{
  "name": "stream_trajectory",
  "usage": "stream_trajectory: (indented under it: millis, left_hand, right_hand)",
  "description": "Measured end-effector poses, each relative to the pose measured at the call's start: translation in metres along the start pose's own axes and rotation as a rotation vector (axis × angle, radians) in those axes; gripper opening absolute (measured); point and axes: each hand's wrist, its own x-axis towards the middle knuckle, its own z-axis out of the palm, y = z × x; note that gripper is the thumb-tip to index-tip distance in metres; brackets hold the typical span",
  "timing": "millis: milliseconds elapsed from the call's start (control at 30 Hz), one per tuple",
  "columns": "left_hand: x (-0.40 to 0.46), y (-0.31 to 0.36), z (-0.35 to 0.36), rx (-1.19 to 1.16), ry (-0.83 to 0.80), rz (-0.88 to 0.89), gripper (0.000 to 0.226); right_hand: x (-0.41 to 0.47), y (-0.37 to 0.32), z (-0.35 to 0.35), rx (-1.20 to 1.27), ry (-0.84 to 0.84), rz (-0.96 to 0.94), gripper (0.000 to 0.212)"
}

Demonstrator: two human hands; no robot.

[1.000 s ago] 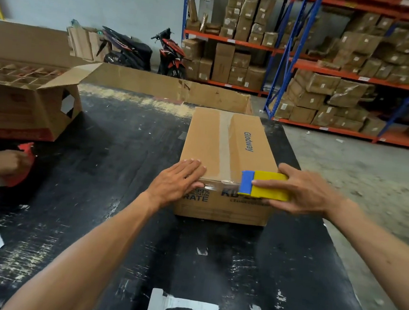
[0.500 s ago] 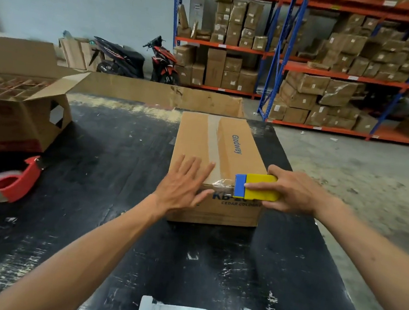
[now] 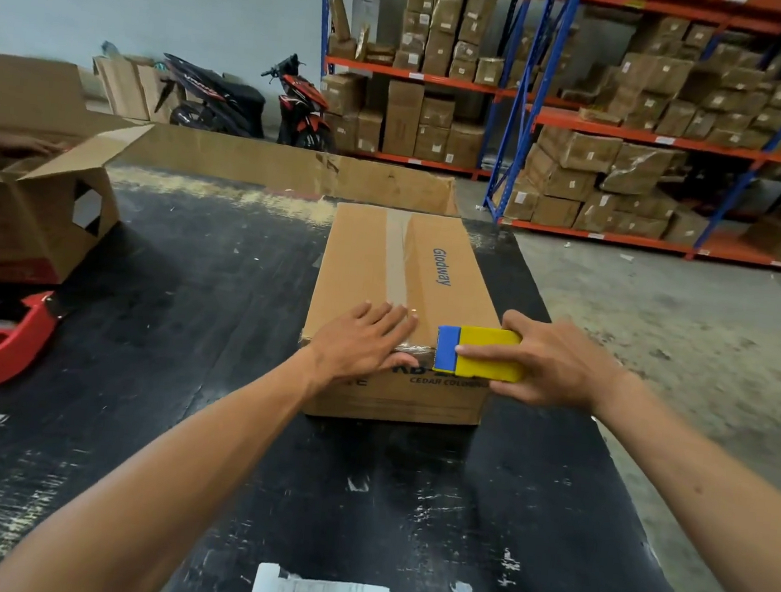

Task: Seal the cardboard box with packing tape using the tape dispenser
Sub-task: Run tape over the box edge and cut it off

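- Red plastic is picked out at the lower left of the frame: a spare tape gun (image 3: 1, 347) is laid on the scuffed black table (image 3: 170, 418), untouched, with a roll mounted in it.
- Brown corrugated card is seen in the upper left: an open carton (image 3: 32, 217) with raised flaps, and another person's hand (image 3: 10, 142) is glimpsed at its rim.
- Centre frame, the cardboard box (image 3: 397, 306) is laid flat on the table, closed, with a glossy strip of packing tape (image 3: 397, 254) run along its top seam to the near edge.
- The left hand (image 3: 360, 345) is pressed flat over the near end of that strip, fingers straight and close together, nothing gripped.
- Just right of it, the tape dispenser (image 3: 480, 353), a boxy yellow body with a blue end, is held at the box's near top edge; the right hand (image 3: 548, 361) is wrapped around it, thumb along the front face.
- The step is judged to be the finish of the centre seam: crinkled tape is stretched between dispenser and box.
- Next, a firm downward pull over the edge and a clean tear are called for, with the tape end smoothed down.
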Motion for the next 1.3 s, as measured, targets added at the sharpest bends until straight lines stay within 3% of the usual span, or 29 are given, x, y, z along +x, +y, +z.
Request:
stream_trajectory:
  millis: [233, 400, 567, 800, 1033, 1133, 1200, 1300]
  left_hand:
    - [-0.013, -0.012, 0.002, -0.075, 0.000, -0.042, 0.082]
    - [-0.029, -0.032, 0.002, -0.045, 0.018, -0.004, 0.075]
    - [-0.026, -0.028, -0.012, -0.044, -0.116, 0.083, 0.058]
    - [0.028, 0.030, -0.031, -0.060, 0.090, 0.159, 0.079]
    - [0.054, 0.053, -0.009, -0.059, -0.060, 0.067, 0.090]
    - [0.054, 0.053, -0.011, -0.031, -0.083, 0.091, 0.088]
    - [0.053, 0.053, -0.016, -0.068, -0.096, 0.086, 0.086]
    - [0.058, 0.075, -0.025, -0.182, -0.046, -0.118, 0.081]
  right_hand:
    - [-0.026, 0.015, -0.003, 0.028, -0.014, -0.011, 0.059]
    - [-0.068, 0.038, -0.005, -0.003, -0.019, 0.088, 0.065]
    - [-0.061, 0.039, 0.011, 0.001, -0.075, 0.079, 0.056]
    - [-0.057, 0.037, 0.018, 0.010, -0.062, 0.069, 0.055]
    - [-0.057, 0.021, 0.022, -0.035, 0.008, 0.088, 0.052]
    - [-0.053, 0.006, 0.035, -0.154, -0.065, -0.040, 0.054]
    - [-0.051, -0.006, 0.043, -0.161, -0.115, -0.005, 0.063]
    - [-0.045, -0.004, 0.044, -0.134, -0.108, 0.125, 0.066]
